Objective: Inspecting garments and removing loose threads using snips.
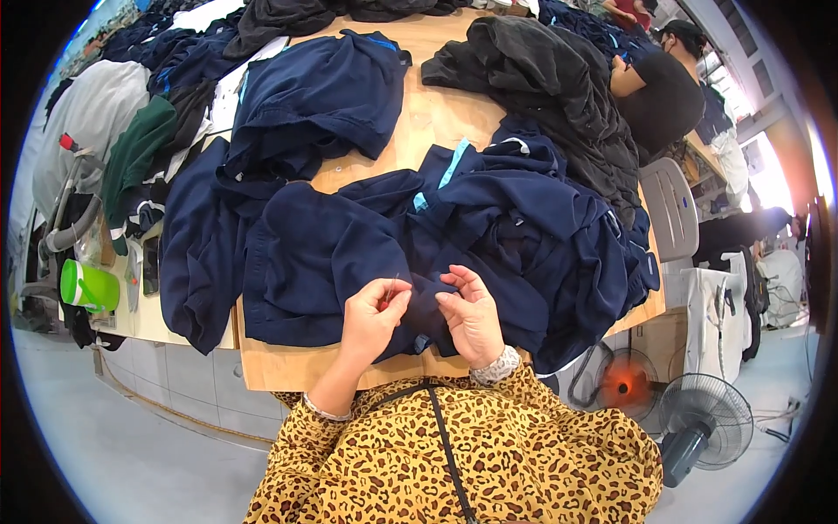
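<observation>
While the left hand pinches a small red item, the right hand curls its fingers narrowly; whether they hold anything, I cannot tell. Beneath, near on the surface, the navy cloth looks soft and light, probably best gripped by its left edge.

overall illumination is bright and fairly even across the wooden table. strong light enters at the right, where a bright opening and a narrow bright strip clip to white. shadows are soft; folds in the navy cloth and black cloth lose detail in the dark tones. the central zone is reasonably sharp, but detail between the left hand and right hand is too fine to resolve. fisheye distortion bends straight edges toward a black circular border, with blue fringing at lower left
</observation>
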### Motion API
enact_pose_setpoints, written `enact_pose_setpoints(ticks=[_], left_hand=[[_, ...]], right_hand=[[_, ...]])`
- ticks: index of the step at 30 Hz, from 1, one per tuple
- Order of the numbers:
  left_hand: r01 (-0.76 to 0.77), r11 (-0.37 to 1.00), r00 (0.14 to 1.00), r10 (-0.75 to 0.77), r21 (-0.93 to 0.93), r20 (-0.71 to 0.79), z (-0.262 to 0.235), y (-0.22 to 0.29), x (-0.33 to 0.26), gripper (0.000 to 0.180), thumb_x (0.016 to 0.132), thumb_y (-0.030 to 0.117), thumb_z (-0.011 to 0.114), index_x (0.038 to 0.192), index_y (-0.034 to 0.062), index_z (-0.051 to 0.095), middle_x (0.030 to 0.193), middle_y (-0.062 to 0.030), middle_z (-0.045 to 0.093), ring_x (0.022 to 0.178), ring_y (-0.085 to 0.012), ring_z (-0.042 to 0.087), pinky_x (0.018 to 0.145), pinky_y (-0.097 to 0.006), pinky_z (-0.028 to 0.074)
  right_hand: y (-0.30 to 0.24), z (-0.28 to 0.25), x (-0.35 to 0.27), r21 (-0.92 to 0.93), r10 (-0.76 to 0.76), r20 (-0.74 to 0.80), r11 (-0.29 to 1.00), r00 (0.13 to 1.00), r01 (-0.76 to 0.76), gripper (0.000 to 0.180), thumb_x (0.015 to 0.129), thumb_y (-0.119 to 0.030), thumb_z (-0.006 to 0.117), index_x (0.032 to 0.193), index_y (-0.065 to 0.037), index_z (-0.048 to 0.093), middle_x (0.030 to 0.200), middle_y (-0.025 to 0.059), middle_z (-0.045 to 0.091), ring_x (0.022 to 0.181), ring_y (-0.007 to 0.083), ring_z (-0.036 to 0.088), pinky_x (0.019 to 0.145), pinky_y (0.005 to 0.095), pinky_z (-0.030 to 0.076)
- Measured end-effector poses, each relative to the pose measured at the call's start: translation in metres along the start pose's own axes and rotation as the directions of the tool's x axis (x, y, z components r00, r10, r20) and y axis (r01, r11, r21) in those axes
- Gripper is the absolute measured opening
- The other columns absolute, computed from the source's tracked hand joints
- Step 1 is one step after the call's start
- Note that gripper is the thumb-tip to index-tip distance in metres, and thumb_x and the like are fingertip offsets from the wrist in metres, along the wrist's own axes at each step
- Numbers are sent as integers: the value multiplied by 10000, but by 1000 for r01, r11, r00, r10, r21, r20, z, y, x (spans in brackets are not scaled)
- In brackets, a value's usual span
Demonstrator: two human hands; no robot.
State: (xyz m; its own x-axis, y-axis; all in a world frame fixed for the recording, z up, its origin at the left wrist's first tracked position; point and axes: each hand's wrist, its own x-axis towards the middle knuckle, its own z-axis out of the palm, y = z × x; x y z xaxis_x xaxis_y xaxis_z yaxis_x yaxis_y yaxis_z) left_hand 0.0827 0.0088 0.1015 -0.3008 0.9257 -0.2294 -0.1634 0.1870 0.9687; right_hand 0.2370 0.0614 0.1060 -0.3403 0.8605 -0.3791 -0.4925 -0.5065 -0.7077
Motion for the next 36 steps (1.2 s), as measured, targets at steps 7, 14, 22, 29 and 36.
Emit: enact_pose_setpoints(ticks=[7, 14, 22, 29, 36], left_hand=[[-443, 803, 887, 456, 398, 68, 12, 1, -2, 96, 828, 68, 646, 881, -11, 657, 729, -63, 614, 547, -104, 540, 507, -230, 425], [-438, 657, 881, 451, 614, 147, 14, 5, -2, 117, 774, 109, 657, 830, 9, 631, 751, -113, 616, 606, -272, 610, 549, -345, 484], [-423, 626, 888, 431, 655, 161, 10, 3, 2, 105, 719, 54, 660, 794, 1, 610, 730, -119, 610, 576, -251, 602, 533, -321, 484], [-280, 909, 960, 259, 307, 109, 2, -7, 9, 64, 771, 41, 634, 779, -10, 595, 693, 3, 572, 562, -50, 491, 515, -202, 417], [120, 990, 978, -105, -75, 179, -5, -6, 8, 73, 813, 52, 618, 793, -18, 621, 722, 19, 592, 631, -18, 501, 548, -184, 416]], right_hand=[[7, 1, 0, -178, -188, 50, 965, 981, 194, 446, 789, 104, 610, 1190, -27, 464, 1116, 66, 485, 899, 98, 532, 828, 217, 476], [15, 0, -3, -416, -350, 188, 818, 918, 397, 456, 773, 149, 574, 1187, -4, 459, 1132, 59, 452, 917, 102, 527, 796, 214, 491], [15, -3, 0, -442, -281, 168, 835, 945, 327, 472, 772, 125, 596, 1203, -13, 460, 1115, 54, 473, 865, 77, 514, 758, 188, 480], [11, -2, 1, -103, -57, 75, 993, 996, 65, 449, 792, 107, 597, 1195, -41, 465, 1110, 56, 491, 903, 93, 539, 825, 222, 467], [7, 0, 1, 5, 38, 6, 999, 999, -38, 449, 796, 106, 597, 1196, -56, 472, 1109, 56, 496, 902, 100, 546, 821, 233, 473]])
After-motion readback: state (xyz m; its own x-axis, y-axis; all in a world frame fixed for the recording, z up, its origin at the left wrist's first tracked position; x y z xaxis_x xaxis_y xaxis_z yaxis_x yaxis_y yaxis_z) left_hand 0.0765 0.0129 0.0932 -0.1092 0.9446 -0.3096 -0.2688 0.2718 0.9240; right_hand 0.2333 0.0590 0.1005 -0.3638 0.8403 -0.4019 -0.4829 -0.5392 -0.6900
